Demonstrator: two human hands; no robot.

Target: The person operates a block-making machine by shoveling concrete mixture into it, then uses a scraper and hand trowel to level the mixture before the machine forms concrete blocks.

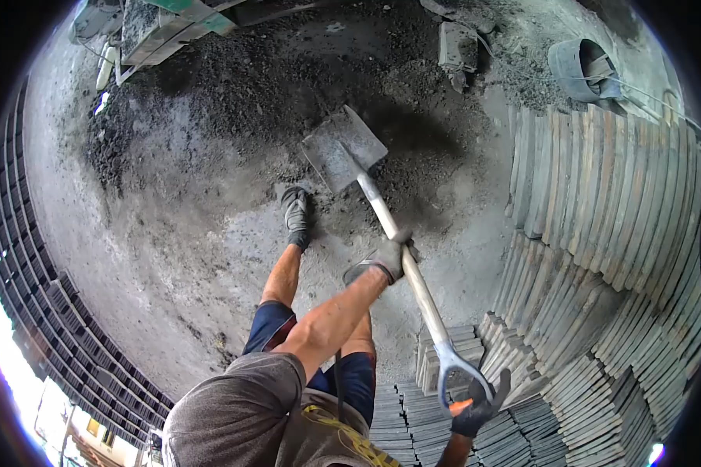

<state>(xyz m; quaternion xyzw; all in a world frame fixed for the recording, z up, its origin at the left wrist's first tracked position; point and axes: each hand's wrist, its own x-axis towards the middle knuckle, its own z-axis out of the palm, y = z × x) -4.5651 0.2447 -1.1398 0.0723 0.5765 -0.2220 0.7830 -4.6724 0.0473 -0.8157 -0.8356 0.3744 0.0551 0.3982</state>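
A shovel slants across the middle, its flat metal blade [344, 149] over dark loose material on the ground. My left hand [385, 258], in a grey glove, is wrapped round the wooden shaft [424, 300]. At the lower right, my right hand [479, 409], in a dark glove, is on the orange crossbar of the grey D-shaped handle [446, 359], with a finger or thumb pointing up. The blade's upper face shows only a thin dusty layer. A grey shoe [294, 208] stands just below and left of the blade.
Stacked grey slabs [607, 187] fill the right side, with more stacks [459, 428] at the bottom. A bucket [580, 70] lies at the upper right, near a block [458, 47]. A metal frame [171, 35] stands upper left; dark racks [62, 327] line the left edge.
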